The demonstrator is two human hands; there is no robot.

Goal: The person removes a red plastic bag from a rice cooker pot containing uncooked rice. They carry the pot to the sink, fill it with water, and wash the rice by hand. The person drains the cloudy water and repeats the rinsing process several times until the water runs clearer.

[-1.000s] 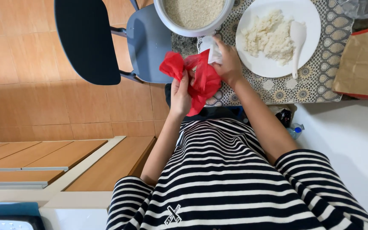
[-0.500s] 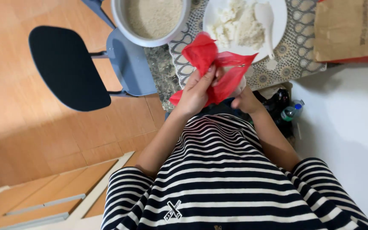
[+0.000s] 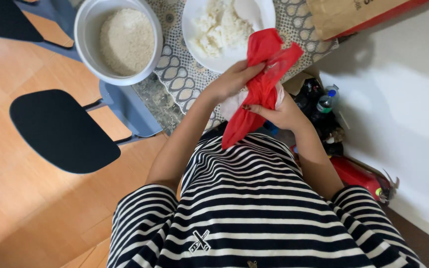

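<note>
above the edge of the patterned table mat [image 3: 184,74], both hands worked a red plastic bag [image 3: 259,84]. the left hand [image 3: 232,79] was closed on the bag's upper part, fingers curled over the red film. the right hand [image 3: 279,111] gripped it from below, together with something white that i could not identify. the bag's tail hung down toward the striped shirt [image 3: 254,208]. just behind the bag sat a white plate [image 3: 194,30] of cooked rice; a white bowl [image 3: 83,34] of uncooked rice stood to its left, near 1 dark chair [image 3: 60,131].
</note>
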